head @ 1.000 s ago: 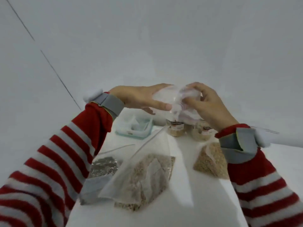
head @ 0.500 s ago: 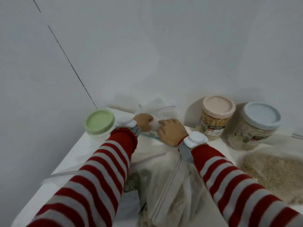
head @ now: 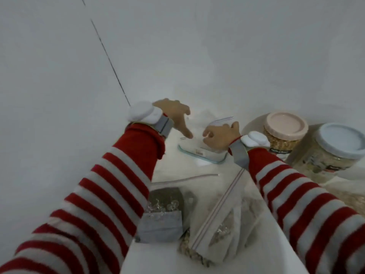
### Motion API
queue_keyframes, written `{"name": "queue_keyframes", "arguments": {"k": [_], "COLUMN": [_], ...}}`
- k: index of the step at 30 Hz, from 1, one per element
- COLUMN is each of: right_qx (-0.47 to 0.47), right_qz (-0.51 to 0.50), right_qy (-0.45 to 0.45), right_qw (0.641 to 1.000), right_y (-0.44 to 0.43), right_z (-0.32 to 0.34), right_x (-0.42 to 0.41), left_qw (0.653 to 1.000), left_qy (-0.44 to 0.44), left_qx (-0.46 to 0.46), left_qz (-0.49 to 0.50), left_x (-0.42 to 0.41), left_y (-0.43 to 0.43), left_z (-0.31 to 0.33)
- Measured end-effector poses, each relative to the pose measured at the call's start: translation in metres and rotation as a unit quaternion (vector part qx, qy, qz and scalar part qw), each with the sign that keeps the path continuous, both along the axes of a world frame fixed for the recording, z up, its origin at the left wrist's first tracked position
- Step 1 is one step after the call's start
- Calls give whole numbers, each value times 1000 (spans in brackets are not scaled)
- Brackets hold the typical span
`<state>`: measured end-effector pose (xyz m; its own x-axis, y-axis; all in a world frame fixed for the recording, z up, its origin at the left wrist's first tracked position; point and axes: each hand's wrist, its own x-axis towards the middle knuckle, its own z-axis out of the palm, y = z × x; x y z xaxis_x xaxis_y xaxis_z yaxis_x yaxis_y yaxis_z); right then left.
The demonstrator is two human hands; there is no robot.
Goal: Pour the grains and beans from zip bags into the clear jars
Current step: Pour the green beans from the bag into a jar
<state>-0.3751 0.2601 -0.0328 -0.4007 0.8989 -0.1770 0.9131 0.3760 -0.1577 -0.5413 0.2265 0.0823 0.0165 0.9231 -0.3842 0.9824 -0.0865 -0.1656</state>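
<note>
Wall (head: 197, 46): plain white, rising right behind the table; a thin dark seam runs down it to the left wrist.
Table (head: 158, 258): white top, its left edge running up under the left sleeve; bare room shows only in the near strip and a small patch by the tray.
Sleeves: red-and-white striped, both crossing over the table from the near corners; the left one hides the table's left side.
Blue-lidded jar (head: 333, 155): clear, lid on, filled with pale grain, at far right, touching or just beside the pink-lidded one.
Pink-lidded jar (head: 284, 135): clear, lid on, holding golden grain, close against the wall.
Grain zip bag (head: 221, 230): lies in the near middle, seal strip slanting up toward the right wrist, beige grain inside.
Dark-seed bag (head: 167, 206): left of it, partly under a grey label, contents dark and blurred.
Loose grain bag (head: 343, 196): only its edge seen beyond the right sleeve.
Tray (head: 199, 155): shallow clear container with a teal rim, between the two hands.
Empty zip bag (head: 215, 120): crumpled, clear, over the tray's far side.
Left hand (head: 175, 115): fingers spread wide, holding nothing, forefinger pointing down at the tray.
Right hand (head: 221, 135): fingers curled in narrow at the bag's near edge; whether it grips the plastic cannot be told.
</note>
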Motion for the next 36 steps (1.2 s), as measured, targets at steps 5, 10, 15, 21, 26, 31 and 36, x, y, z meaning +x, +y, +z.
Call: {"name": "queue_keyframes", "arguments": {"k": [5, 10, 15, 21, 26, 31, 36], "right_qx": [55, -99, 69, 187, 225, 63, 0], "right_qz": [17, 98, 75, -28, -112, -103, -64], "right_qy": [200, 406, 568, 573, 553, 568, 547], "right_qw": [978, 903, 817, 798, 794, 814, 835], "right_y": [-33, -86, -140, -206, -271, -302, -320], "right_z": [34, 80, 130, 84, 28, -10, -21], "right_x": [15, 12, 71, 156, 204, 262, 269], "left_qw": [991, 980, 920, 883, 959, 985, 973], "left_qy": [0, -149, -122, -163, -225, -166, -139], "left_qx": [-30, 124, 317, 398, 158, -24, -36], "left_qz": [132, 48, -194, -186, 70, 27, -182], "left_x": [-73, -40, 76, 197, 276, 274, 297], "left_y": [-60, -90, -147, -196, -244, -270, -270], "left_z": [6, 59, 103, 47, 34, 46, 12]}}
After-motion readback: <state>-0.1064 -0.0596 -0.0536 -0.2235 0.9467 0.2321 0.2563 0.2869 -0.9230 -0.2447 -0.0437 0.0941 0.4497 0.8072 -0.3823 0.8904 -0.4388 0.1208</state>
